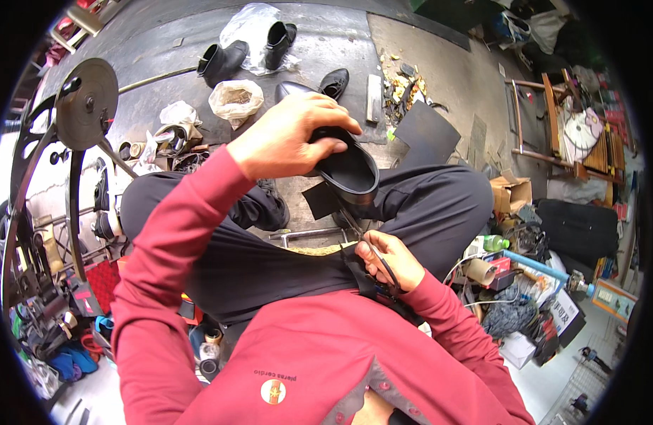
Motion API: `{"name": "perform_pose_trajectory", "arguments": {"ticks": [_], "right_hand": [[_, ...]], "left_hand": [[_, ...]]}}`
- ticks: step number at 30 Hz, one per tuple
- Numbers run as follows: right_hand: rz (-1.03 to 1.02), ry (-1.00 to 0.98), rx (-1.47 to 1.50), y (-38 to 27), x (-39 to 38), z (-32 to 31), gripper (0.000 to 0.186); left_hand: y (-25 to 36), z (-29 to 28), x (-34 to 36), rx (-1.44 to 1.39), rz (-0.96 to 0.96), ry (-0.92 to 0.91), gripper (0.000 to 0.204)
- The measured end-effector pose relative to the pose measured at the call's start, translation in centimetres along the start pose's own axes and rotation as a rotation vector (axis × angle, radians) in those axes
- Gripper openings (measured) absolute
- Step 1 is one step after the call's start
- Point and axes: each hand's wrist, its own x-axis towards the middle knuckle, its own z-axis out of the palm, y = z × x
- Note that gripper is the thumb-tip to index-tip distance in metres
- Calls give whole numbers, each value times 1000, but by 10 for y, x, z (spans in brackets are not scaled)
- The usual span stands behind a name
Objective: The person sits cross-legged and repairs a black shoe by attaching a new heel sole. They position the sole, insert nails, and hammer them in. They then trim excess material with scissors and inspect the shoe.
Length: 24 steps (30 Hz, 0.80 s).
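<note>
My left hand (287,138) grips a black leather shoe (347,166), held sole up above my lap, fingers wrapped over its heel end. The pointed toe sticks out behind the hand. My right hand (390,261) rests low on my right thigh, pinching a thin dark tool or strip (383,265) between thumb and fingers; what it is exactly I cannot tell. I sit cross-legged in dark trousers (439,205) and a red long-sleeved shirt. A small black piece of sheet material (319,200) lies just under the shoe.
Black ankle boots (224,60) (278,35), a single black shoe (335,83), plastic bags (236,99) and a dark rubber sheet (427,131) lie on the floor ahead. A wheeled machine (86,103) stands left. Boxes, tape rolls and a bottle (493,243) crowd the right side.
</note>
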Motion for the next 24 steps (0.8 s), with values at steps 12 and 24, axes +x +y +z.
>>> {"name": "perform_pose_trajectory", "arguments": {"ticks": [12,24], "right_hand": [[31,8,-52,-3,3,6,59],[89,-40,-158,-4,-21,-7,55]], "left_hand": [[18,52,-42,65,-234,595,41],[12,35,-23,365,-112,277,31]]}}
